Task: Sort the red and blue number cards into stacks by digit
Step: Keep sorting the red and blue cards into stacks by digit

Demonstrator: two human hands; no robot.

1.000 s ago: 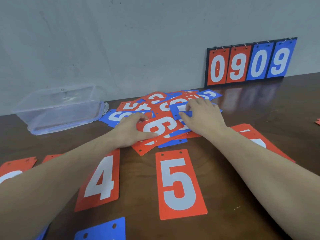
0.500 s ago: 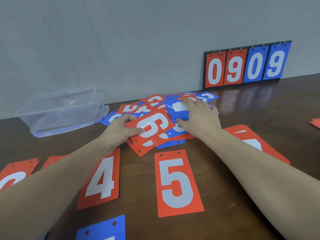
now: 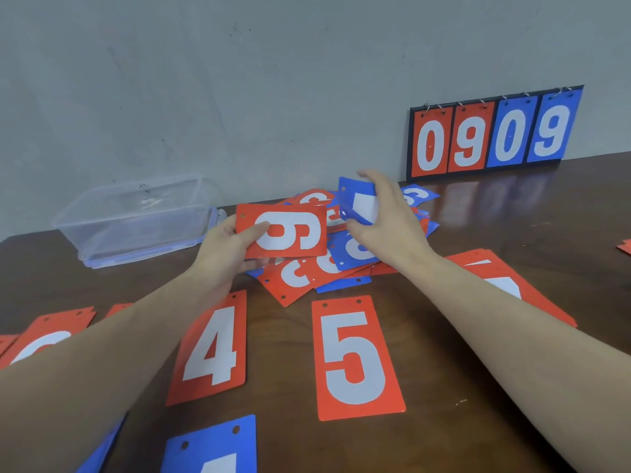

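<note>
My left hand (image 3: 227, 245) holds a red 6 card (image 3: 283, 233) sideways, lifted above the mixed pile of red and blue cards (image 3: 327, 268). Over the back of that pile my right hand (image 3: 386, 220) grips a blue card (image 3: 358, 203), raised and tilted; its digit is partly hidden. Laid out flat in front of the pile are a red 4 card (image 3: 213, 346) and a red 5 card (image 3: 355, 356). A blue card (image 3: 215, 445) lies at the near edge. More red cards lie at the far left (image 3: 51, 332) and under my right forearm (image 3: 502, 281).
A clear plastic box (image 3: 136, 216) stands at the back left by the wall. A flip scoreboard reading 0909 (image 3: 495, 134) leans against the wall at the back right. One red card corner (image 3: 625, 247) shows at the right edge of the dark wooden table (image 3: 512, 216).
Both hands rose from the pile. The left lifted the red 6 card up and leftward; the right picked up a blue card and tilted it upward.
</note>
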